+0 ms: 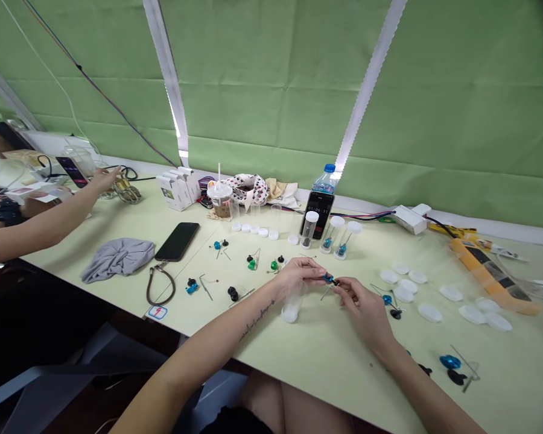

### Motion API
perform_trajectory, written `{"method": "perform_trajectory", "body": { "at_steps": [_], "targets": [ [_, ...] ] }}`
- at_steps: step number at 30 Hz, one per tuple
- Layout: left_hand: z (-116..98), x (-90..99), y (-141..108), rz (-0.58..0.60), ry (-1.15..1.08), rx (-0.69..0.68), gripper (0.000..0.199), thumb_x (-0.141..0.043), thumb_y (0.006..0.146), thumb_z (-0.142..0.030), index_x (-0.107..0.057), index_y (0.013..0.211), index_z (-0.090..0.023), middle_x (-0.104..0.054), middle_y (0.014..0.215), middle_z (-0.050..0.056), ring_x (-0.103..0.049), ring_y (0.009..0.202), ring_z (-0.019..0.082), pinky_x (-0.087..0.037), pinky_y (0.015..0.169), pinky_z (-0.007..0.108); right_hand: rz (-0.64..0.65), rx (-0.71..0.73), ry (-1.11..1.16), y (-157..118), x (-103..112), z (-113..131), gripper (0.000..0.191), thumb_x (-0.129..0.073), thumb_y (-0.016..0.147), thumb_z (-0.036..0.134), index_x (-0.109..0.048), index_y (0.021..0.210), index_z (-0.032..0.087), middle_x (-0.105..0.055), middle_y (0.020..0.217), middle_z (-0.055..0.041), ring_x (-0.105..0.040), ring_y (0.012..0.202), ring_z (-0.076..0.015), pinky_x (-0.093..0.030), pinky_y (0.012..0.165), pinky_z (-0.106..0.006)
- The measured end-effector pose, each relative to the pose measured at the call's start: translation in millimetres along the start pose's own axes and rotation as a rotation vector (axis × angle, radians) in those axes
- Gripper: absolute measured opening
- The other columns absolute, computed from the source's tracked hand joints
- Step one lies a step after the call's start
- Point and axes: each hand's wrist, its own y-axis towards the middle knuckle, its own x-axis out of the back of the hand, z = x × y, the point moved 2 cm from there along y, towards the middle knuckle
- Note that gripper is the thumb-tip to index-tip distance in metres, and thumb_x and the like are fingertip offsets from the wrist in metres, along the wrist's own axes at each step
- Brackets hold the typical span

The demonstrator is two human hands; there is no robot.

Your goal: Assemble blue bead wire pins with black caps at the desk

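My left hand (304,272) pinches a small blue metal part (327,278) above the table. My right hand (362,307) has its fingertips closed at a small black piece (336,282) at the blue part's end. A thin metal hex key lies just below them, partly behind the fingers. Under my left wrist stands a clear plastic tube (290,310) with a white base. Right of my right hand lie another blue part (387,299) and a black disc-shaped piece (396,314). Nearer the front right are a blue part (450,361) and a black piece (457,377) beside bent metal keys.
Several white caps (429,313) are scattered at right, near an orange-and-black case (495,277). Behind my hands stand capped tubes (342,241), a phone timer (317,214) and a bottle (328,179). Leftward are a black phone (177,242), grey cloth (117,259) and another person's arm (49,220).
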Motion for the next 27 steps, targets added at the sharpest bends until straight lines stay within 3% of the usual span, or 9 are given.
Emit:
{"method": "perform_trajectory", "body": {
  "at_steps": [14,18,27],
  "targets": [
    [0.3,-2.0,0.4,-0.022,-0.023,0.000,0.033,-0.084,0.057,-0.026,-0.064,0.077,-0.008,-0.070,0.080,0.008,-0.068,0.077,0.017,-0.051,0.085,0.033,0.064,-0.019,-0.034,0.5,1.0,3.3,0.035,-0.037,0.092,0.051,-0.055,0.101,0.023,-0.065,0.071,-0.0005,-0.061,0.059,-0.0163,-0.046,0.062,-0.028],
    [0.1,-1.3,0.4,-0.037,-0.034,-0.024,0.033,-0.083,0.059,-0.027,-0.065,0.079,-0.008,-0.071,0.082,0.009,-0.068,0.079,0.017,-0.051,0.086,0.033,0.033,-0.019,0.036,1.0,0.3,2.2,0.036,-0.047,0.087,0.052,-0.050,0.109,0.024,-0.067,0.085,-0.0016,-0.062,0.061,-0.0152,-0.048,0.061,-0.027],
    [5.9,2.2,3.2,-0.010,-0.004,-0.025,0.032,-0.082,0.061,-0.028,-0.065,0.081,-0.008,-0.071,0.085,0.011,-0.069,0.084,0.019,-0.051,0.085,0.033,-0.018,0.005,0.020,0.7,-1.9,-3.0,0.032,-0.047,0.087,0.053,-0.053,0.099,0.023,-0.067,0.079,-0.0024,-0.062,0.060,-0.0161,-0.049,0.058,-0.028]
  ]
}}
